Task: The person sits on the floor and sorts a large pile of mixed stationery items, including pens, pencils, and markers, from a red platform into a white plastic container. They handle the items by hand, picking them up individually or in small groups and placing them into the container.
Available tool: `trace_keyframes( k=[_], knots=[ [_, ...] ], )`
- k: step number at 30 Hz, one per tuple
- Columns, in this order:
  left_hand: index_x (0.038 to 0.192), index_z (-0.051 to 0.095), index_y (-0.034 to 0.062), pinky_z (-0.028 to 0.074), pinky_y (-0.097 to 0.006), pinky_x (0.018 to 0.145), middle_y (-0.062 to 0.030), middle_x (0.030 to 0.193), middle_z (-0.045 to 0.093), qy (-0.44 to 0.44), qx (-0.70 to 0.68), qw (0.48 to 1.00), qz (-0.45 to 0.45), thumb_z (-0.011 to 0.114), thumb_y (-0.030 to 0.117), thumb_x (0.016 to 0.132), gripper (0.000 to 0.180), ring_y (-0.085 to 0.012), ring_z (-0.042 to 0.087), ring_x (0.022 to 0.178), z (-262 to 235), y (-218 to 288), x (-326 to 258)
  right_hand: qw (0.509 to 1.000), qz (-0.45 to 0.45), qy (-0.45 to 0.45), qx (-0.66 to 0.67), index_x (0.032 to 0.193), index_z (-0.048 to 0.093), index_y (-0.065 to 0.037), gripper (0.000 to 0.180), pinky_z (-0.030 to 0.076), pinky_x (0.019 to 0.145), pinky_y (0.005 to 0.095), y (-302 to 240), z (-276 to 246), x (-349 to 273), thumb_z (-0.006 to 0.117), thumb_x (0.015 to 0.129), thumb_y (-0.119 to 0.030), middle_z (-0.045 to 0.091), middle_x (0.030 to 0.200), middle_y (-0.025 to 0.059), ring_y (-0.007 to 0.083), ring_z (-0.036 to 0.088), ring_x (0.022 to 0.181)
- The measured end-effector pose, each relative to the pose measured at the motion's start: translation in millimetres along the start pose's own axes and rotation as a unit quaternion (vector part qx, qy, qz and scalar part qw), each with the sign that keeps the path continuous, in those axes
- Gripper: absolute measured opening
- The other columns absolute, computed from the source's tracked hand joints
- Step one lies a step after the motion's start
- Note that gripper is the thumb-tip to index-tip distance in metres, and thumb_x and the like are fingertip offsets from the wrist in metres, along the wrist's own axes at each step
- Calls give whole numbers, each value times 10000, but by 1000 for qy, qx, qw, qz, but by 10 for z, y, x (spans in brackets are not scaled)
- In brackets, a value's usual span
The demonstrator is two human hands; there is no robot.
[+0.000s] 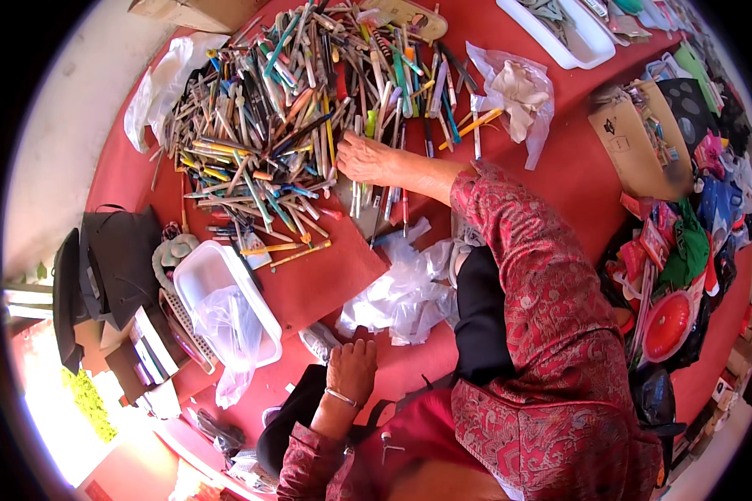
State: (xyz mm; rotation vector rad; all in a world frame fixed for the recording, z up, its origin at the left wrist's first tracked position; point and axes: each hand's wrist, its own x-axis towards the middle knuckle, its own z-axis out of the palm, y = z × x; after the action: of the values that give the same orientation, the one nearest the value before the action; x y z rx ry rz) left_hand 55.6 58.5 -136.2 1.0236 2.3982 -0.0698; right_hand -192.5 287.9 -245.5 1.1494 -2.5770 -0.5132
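The red cloth-covered surface (576, 167) spreads under everything, and it seems to serve as a sorting ground, since things lie grouped on it rather than scattered. The largest group is the broad heap of mixed pens and pencils (284, 108), many colours and lengths lying crosswise, directly under and beyond the right hand; it sits at full arm's stretch, which is likely why the red patterned sleeve (518, 242) reaches straight out over the cloth. The right hand (366, 159) rests palm down on the near edge of that heap with fingers loosely spread over a few pens, pressing or raking rather than pinching; whether any 1 pen is actually gripped I cannot tell. Between the 2 hands lies a crumpled clear plastic bag (401, 292), slack and open-looking, close enough for either hand to reach. To the left of the left hand stands a white rectangular plastic tub (205, 271) with another thin plastic bag (230, 334) draped inside it, placed near the heap's lower edge. The left hand (353, 369), a thin bracelet at the wrist, rests close to the body, curled loosely, holding nothing visible and apparently bracing.
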Motion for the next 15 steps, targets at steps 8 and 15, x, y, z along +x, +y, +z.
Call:
trace_keyframes(
  k=[8,15],
  knots=[
    [938,489,49,422,-378,689,-96,826,545,-30,-7,999,-8,480,122,734,217,-255,560,766,-46,6,16,984,21,73,163,743,522,-79,89,427,588,304,163,-26,52,570,696,-137,501,672,6,155,475,701],
    [937,489,55,417,-362,693,-86,816,537,-37,10,999,-16,486,127,732,217,-241,552,758,-17,9,31,757,203,289,549,888,524,-54,207,493,547,306,722,-388,-160,556,695,-123,557,651,56,181,567,581]
  ],
)
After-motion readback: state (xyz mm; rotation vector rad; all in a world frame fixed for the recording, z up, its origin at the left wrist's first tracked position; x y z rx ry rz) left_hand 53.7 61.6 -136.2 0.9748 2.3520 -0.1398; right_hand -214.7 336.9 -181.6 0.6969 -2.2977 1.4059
